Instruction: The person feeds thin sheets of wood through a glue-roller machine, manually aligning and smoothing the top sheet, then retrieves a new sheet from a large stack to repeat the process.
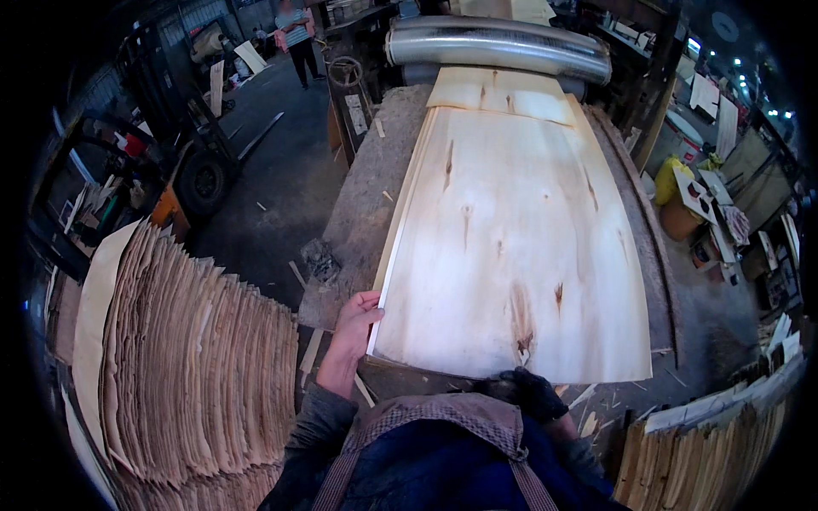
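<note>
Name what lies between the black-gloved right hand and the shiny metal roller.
Head view: pale, flat wooden sheets lie between the right hand and roller.

One navy top; dark grey sleeves; one brownish checked apron with straps; I count one black glove, right hand.

Left grip holds veneer sheets — gloved right grip apparently touching.

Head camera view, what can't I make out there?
In the head view:
Right hand: grip unclear, dark glove against shadow.
Wood sheet: underside, hidden by its top face.
Shiny roller: hides what's behind it.
Left veneer stack: base, cut off by lower edge.
Background clutter: too small.
</note>
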Motion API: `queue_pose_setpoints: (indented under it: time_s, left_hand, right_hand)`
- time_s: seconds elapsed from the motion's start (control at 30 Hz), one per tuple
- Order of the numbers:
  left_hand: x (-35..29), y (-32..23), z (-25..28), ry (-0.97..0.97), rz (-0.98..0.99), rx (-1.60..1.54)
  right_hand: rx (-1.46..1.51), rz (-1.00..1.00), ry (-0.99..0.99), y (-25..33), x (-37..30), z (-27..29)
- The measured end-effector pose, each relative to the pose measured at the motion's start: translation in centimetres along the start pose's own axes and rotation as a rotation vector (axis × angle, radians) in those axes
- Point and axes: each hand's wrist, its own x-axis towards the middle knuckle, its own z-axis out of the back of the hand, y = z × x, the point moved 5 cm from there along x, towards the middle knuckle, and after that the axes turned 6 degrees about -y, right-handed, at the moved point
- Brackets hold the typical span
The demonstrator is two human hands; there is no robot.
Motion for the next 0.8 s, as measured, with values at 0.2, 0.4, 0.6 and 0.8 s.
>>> queue_pose_setpoints:
  time_s: [0.2,0.4,0.6,0.8]
  left_hand:
    - [-1.7,-4.3,-2.1,0.052,-0.088,-0.010]
    - [1.6,1.4,1.6,0.018,-0.287,0.537]
    - [-0.5,2.6,-0.5,-0.287,-0.473,1.369]
    - [1.3,2.9,1.2,-0.212,0.015,0.871]
  right_hand:
    - [0.033,-0.026,-0.148,-0.3,-1.6,1.4]
    - [0.023,-0.057,-0.229,0.0,-2.1,2.4]
    - [0.038,-0.119,-0.307,-0.3,-2.6,4.0]
    - [0.088,0.002,-0.280,-1.4,-1.9,4.3]
